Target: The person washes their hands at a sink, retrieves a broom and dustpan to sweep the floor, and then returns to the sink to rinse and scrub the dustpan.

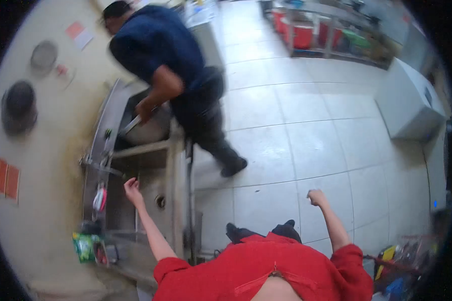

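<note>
My left hand (132,189) is over the metal sink basin (150,170), just beside the end of the faucet (103,166). Its fingers look curled together, and anything small between them is too blurred to make out. Out over the floor on the other side, my right hand (316,197) is closed in a loose fist, with nothing visible in it and nothing touching it. A round drain (159,201) shows in the basin below and right of my left hand. On the sink's back ledge lies a pink and white item (100,198).
A person in dark clothes (171,60) leans over the far basin, one hand on a light-coloured handle (130,124). A green packet (84,248) sits at the sink's near end. Red buckets (301,35) stand under a rack; a white appliance (409,103) is at right.
</note>
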Available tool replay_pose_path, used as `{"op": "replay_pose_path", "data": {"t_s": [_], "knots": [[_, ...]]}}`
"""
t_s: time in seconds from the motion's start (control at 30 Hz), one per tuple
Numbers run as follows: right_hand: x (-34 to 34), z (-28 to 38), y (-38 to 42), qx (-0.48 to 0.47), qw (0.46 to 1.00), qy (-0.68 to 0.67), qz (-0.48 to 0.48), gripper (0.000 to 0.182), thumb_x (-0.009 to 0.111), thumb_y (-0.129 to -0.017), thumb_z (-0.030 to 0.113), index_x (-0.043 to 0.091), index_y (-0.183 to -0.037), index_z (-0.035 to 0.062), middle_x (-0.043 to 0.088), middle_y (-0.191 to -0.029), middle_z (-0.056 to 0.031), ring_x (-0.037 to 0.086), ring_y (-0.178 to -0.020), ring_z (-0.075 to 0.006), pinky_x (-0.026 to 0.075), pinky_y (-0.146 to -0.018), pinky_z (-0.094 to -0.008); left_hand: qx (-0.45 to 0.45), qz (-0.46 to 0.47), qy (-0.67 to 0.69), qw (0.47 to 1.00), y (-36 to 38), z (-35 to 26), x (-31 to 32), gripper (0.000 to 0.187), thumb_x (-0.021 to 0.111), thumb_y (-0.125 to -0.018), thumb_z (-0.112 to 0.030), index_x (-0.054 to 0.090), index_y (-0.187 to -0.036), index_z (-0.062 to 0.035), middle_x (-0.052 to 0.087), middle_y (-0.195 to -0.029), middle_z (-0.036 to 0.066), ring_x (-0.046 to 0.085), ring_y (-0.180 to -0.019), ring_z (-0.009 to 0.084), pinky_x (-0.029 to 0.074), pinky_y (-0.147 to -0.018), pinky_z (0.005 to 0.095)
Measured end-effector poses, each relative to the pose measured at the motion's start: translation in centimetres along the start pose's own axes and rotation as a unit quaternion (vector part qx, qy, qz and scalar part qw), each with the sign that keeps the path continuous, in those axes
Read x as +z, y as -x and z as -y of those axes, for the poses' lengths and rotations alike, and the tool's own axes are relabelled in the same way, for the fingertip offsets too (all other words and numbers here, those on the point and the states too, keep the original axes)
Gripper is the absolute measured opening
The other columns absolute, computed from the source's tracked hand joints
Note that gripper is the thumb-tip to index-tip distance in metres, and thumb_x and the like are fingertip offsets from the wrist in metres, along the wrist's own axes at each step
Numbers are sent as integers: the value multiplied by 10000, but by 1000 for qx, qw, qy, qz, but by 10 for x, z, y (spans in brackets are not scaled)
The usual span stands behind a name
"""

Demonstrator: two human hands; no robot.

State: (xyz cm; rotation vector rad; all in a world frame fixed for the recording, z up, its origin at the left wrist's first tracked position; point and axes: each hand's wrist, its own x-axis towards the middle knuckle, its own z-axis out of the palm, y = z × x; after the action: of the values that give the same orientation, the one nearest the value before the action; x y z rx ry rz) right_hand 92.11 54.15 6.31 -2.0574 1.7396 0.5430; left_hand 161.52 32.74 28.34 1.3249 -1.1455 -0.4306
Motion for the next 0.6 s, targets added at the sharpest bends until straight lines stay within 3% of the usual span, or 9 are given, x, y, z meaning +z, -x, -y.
{"op": "replay_pose_path", "data": {"t_s": [0.07, 0.13, 0.17, 0.23, 0.33, 0.43, 0.47, 0.53, 0.6], "knots": [[9, -36, 82, 74, 858, -424, -280, 280, 527, -731, 204, 522, -987, 92, 573, -837, -85, 560, -688, -199, 450, -641, -350, 66, -2, -90, 994, 40, -46, 80, 139, 352, -662, 41, 438, -584, -37, 461, -596, 28, 437, -601, 116, 324, -503, 232], [8, -63, 171, 265, 579, -710, -302, 244, 515, -754, 221, 535, -939, 63, 568, -789, -83, 538, -580, -212, 444, -577, -337, 125, 44, -151, 980, 96, -73, 178, 236, 347, -617, 11, 298, -400, -68, 348, -456, 5, 362, -482, 119, 253, -442, 254], [35, -76, 203, 301, 528, -713, -349, 263, 505, -764, 241, 524, -936, 43, 562, -788, -101, 527, -549, -230, 441, -581, -336, -32, 77, 28, 996, 117, -13, 223, 211, 365, -627, -10, 344, -425, -69, 359, -463, 3, 365, -466, 123, 269, -435, 254], [120, -92, 274, 366, 448, -705, -410, 286, 496, -773, 260, 514, -933, 24, 556, -787, -119, 516, -518, -249, 439, -585, -336, -150, 412, -85, 895, 210, -47, 291, 104, 387, -653, -58, 452, -573, -50, 419, -498, 27, 404, -488, 124, 321, -427, 251], [252, -80, 375, 692, 358, -526, -342, 289, 469, -788, 269, 518, -909, 12, 558, -833, -150, 550, -608, -291, 443, -605, -372, -426, 708, -137, 546, 345, 67, 398, 229, 363, -804, -224, 503, -818, -44, 523, -740, 97, 554, -650, 205, 443, -522, 296], [329, 43, 407, 798, 412, -439, 27, 285, 416, -805, 263, 568, -883, 33, 548, -927, -187, 534, -884, -283, 430, -711, -387, -338, 784, -254, 454, 411, 21, 419, 295, 394, -816, -316, 517, -844, -50, 532, -787, 73, 486, -681, 161, 400, -604, 326], [345, 66, 406, 815, 339, -467, 60, 260, 485, -765, 255, 568, -885, 40, 542, -962, -173, 534, -883, -266, 427, -735, -381, -311, 797, -266, 444, 433, 18, 445, 286, 397, -814, -312, 516, -839, -52, 531, -778, 70, 484, -670, 160, 399, -592, 323], [458, 129, 388, 605, 32, -792, -74, 255, 561, -714, 267, 558, -876, 71, 553, -901, -158, 528, -847, -306, 431, -718, -414, -266, 817, -283, 427, 474, 3, 519, 269, 404, -810, -302, 514, -830, -57, 528, -759, 65, 481, -649, 158, 395, -568, 317], [298, 95, 388, 389, -371, -694, -478, 315, 464, -775, 313, 507, -972, 70, 521, -928, -114, 491, -868, -240, 419, -756, -385, -238, 824, -308, 411, 505, -20, 603, 251, 410, -806, -292, 511, -820, -63, 525, -741, 59, 477, -628, 155, 392, -543, 311]]}}
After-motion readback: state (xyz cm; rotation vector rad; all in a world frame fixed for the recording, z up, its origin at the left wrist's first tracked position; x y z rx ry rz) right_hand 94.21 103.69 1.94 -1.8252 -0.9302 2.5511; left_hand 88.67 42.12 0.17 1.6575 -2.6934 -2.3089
